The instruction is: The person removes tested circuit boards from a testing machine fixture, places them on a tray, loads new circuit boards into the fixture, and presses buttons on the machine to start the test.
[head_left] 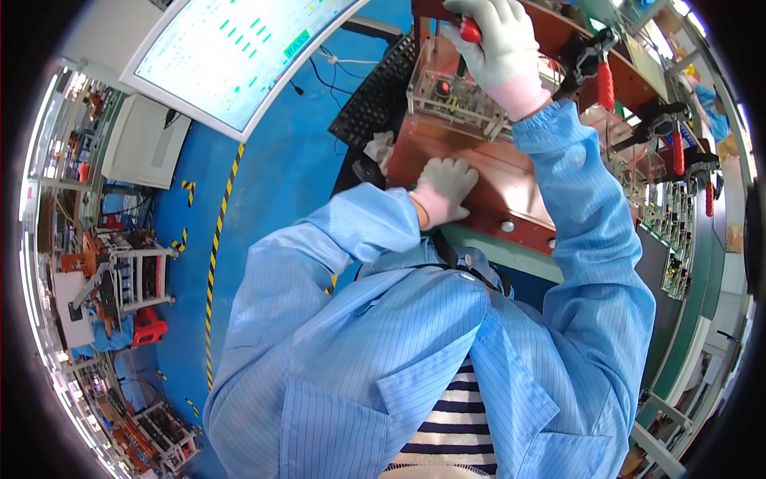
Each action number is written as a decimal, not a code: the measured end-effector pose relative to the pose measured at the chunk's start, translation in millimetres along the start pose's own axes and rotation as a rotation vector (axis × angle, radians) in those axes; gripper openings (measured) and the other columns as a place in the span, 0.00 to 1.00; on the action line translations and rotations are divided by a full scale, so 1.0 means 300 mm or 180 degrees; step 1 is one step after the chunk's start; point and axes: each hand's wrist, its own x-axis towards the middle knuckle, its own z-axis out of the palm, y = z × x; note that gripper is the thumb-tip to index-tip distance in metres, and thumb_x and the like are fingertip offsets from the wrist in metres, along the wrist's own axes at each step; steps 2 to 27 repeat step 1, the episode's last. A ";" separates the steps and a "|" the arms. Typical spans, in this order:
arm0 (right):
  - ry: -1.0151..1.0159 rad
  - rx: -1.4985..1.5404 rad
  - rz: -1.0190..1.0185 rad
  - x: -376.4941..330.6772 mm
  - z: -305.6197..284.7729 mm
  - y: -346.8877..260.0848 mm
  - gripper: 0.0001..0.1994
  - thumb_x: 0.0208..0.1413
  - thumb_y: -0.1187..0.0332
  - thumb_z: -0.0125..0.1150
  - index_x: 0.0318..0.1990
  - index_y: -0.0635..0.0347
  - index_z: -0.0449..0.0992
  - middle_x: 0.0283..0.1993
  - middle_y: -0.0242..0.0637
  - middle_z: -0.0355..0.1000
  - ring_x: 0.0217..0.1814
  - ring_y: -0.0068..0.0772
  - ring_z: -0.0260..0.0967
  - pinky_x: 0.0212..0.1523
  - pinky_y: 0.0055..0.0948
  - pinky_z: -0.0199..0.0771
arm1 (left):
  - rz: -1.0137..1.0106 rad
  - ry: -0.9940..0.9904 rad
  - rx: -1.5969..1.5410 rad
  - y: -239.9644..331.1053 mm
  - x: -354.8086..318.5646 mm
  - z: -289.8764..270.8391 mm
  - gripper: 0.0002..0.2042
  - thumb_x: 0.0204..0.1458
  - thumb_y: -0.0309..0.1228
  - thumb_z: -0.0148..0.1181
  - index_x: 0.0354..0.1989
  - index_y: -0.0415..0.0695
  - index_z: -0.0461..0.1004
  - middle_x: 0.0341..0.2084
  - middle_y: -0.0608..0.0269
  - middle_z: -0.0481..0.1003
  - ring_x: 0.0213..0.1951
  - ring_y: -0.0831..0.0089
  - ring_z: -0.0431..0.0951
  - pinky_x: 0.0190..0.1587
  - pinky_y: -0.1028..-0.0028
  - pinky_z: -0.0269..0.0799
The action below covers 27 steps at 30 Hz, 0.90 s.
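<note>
Gloved in white with a pink cuff, my right hand (503, 52) is raised at the top of the view, its fingers wrapped round a red handle (470, 30), most of which they hide. Below it sits a test fixture with a clear plastic frame (455, 121) on a reddish-brown base (423, 144). My left hand (445, 188), gloved the same way, lies with its fingers stretched out on the front part of that base and holds nothing. A round metal button (507, 227) shows on the base's front face, to the right of the left hand.
A black keyboard (375, 100) and a monitor (239, 56) stand to the left. More toggle clamps with red handles (605, 86) line the right side, near a row of circuit boards (680, 247). Yellow-black tape (214, 263) marks the blue floor.
</note>
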 end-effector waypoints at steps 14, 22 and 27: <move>-0.0109 -0.0119 0.0189 0.006 0.011 0.001 0.22 0.46 0.66 0.73 0.50 0.53 0.76 0.54 0.42 0.73 0.62 0.52 0.68 0.62 0.44 0.66 | -0.0083 -0.0136 -0.0069 0.008 -0.001 -0.004 0.30 0.43 0.56 0.72 0.47 0.46 0.74 0.45 0.57 0.74 0.50 0.58 0.76 0.50 0.61 0.72; -0.0109 -0.0119 0.0189 0.006 0.011 0.001 0.22 0.46 0.66 0.73 0.50 0.53 0.76 0.54 0.42 0.73 0.62 0.52 0.68 0.62 0.44 0.66 | -0.0083 -0.0136 -0.0069 0.008 -0.001 -0.004 0.30 0.43 0.56 0.72 0.47 0.46 0.74 0.45 0.57 0.74 0.50 0.58 0.76 0.50 0.61 0.72; -0.0109 -0.0119 0.0189 0.006 0.011 0.001 0.22 0.46 0.66 0.73 0.50 0.53 0.76 0.54 0.42 0.73 0.62 0.52 0.68 0.62 0.44 0.66 | -0.0083 -0.0136 -0.0069 0.008 -0.001 -0.004 0.30 0.43 0.56 0.72 0.47 0.46 0.74 0.45 0.57 0.74 0.50 0.58 0.76 0.50 0.61 0.72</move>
